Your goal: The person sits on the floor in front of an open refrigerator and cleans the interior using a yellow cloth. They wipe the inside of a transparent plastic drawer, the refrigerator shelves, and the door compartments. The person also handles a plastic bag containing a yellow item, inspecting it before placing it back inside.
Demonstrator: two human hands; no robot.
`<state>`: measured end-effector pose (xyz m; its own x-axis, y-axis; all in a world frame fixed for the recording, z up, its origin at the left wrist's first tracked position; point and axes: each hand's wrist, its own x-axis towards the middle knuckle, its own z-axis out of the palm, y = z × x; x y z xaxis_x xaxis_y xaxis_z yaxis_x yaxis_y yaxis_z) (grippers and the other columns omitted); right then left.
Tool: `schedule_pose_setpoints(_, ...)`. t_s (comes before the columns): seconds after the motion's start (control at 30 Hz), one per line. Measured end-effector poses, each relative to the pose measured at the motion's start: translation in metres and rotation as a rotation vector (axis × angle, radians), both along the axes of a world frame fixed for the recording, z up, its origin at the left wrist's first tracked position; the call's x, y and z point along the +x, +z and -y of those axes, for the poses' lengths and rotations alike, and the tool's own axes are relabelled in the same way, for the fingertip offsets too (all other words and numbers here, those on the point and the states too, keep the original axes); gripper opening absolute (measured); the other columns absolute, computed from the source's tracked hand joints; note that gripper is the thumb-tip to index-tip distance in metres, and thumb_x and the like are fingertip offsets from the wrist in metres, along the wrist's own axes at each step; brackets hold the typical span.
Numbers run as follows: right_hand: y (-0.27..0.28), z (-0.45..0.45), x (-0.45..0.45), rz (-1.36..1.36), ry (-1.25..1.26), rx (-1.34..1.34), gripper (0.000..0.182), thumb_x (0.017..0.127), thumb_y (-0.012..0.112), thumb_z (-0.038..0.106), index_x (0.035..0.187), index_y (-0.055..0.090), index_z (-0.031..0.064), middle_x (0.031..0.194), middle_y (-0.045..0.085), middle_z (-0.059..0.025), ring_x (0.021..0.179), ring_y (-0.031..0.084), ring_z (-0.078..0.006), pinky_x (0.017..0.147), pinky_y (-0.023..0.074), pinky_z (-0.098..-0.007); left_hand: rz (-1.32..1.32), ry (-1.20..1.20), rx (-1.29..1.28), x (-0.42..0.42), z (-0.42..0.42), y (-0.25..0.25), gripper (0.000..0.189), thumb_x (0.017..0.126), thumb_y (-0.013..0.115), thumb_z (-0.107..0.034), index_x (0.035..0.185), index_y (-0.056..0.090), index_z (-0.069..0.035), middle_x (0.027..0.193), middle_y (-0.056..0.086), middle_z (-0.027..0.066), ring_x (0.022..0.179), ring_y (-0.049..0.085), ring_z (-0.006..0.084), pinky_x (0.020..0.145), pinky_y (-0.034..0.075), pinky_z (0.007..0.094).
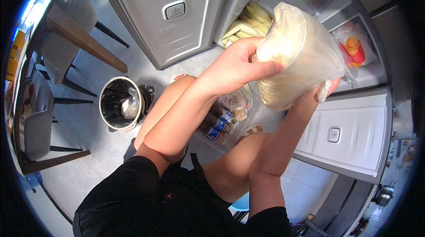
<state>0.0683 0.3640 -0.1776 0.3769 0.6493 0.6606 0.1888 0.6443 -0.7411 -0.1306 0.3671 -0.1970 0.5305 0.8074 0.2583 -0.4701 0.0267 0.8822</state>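
A bulging, cloudy plastic bag [298, 57] with pale contents hangs before the open freezer, held up between my two hands. My left hand [245, 62] grips its near left side, thumb across the front. At the lower right my right hand [327, 87] holds the bag's gathered end, its fingers partly hidden by the plastic. Behind the bag, corn cobs in their husks [250, 24] fill a freezer compartment. To the right, another compartment holds a clear bag [355, 46] with a red and yellow packet in it.
Two freezer doors [166, 14] [345, 137] stand open at either side. A clear drawer with bottles [219, 124] and bagged food [235, 101] lies between my legs. A lined waste bin [103, 104] stands left, near grey chairs [36, 120] and a wooden table leg [86, 41].
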Motion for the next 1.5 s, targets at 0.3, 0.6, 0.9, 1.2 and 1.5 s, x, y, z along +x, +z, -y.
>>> schedule_pose_setpoints(0.3, -0.005, -0.001, 0.000, -0.038, -0.006, -0.042, 0.067, 0.080, 0.072, 0.048, 0.119, 0.057, -0.0042, 0.114, 0.064, -0.0116, 0.103, 0.063, -0.0210, 0.089, 0.0511, -0.0347, 0.027, -0.019, 0.047, -0.005, 0.002, 0.003, 0.035, 0.085, 0.073, -0.015, 0.114, 0.063, 0.003, 0.104, 0.068, 0.0035, 0.095, 0.061, 0.0093, 0.086, 0.049, 0.0262)
schedule_pose_setpoints(0.6, -0.006, 0.000, 0.014, -0.159, 0.007, -0.101, 0.077, 0.077, 0.074, 0.058, 0.118, 0.057, -0.0043, 0.113, 0.064, -0.0113, 0.103, 0.063, -0.0213, 0.089, 0.0511, -0.0352, 0.136, -0.010, -0.136, 0.003, 0.001, -0.004, 0.040, 0.085, 0.069, -0.016, 0.120, 0.062, 0.003, 0.109, 0.068, 0.0066, 0.099, 0.064, 0.0130, 0.086, 0.051, 0.0276)
schedule_pose_setpoints(0.9, -0.007, 0.011, 0.010, -0.060, 0.030, -0.044, 0.037, 0.097, 0.050, 0.021, 0.119, 0.060, -0.0072, 0.112, 0.066, -0.0178, 0.098, 0.067, -0.0248, 0.087, 0.0545, -0.0353, 0.408, -0.059, -0.359, 0.004, -0.022, -0.031, 0.039, 0.093, 0.058, -0.020, 0.123, 0.058, 0.006, 0.114, 0.068, 0.0140, 0.101, 0.068, 0.0200, 0.086, 0.058, 0.0343)
schedule_pose_setpoints(1.2, 0.005, -0.003, 0.030, -0.360, 0.179, -0.146, 0.036, 0.093, 0.049, 0.013, 0.115, 0.060, -0.0126, 0.111, 0.067, -0.0219, 0.097, 0.068, -0.0281, 0.087, 0.0563, -0.0368, 0.397, -0.055, -0.373, 0.007, -0.033, -0.045, 0.050, 0.094, 0.053, -0.029, 0.132, 0.053, 0.004, 0.130, 0.061, 0.0161, 0.121, 0.059, 0.0283, 0.105, 0.045, 0.0444)
schedule_pose_setpoints(1.5, -0.009, -0.003, 0.052, -0.201, 0.234, -0.118, 0.033, 0.094, 0.053, 0.012, 0.116, 0.059, -0.0116, 0.112, 0.066, -0.0223, 0.098, 0.069, -0.0283, 0.087, 0.0576, -0.0388, 0.459, -0.095, -0.395, 0.009, -0.030, -0.042, 0.043, 0.097, 0.051, -0.024, 0.127, 0.055, 0.006, 0.123, 0.065, 0.0155, 0.111, 0.065, 0.0248, 0.092, 0.055, 0.0387)
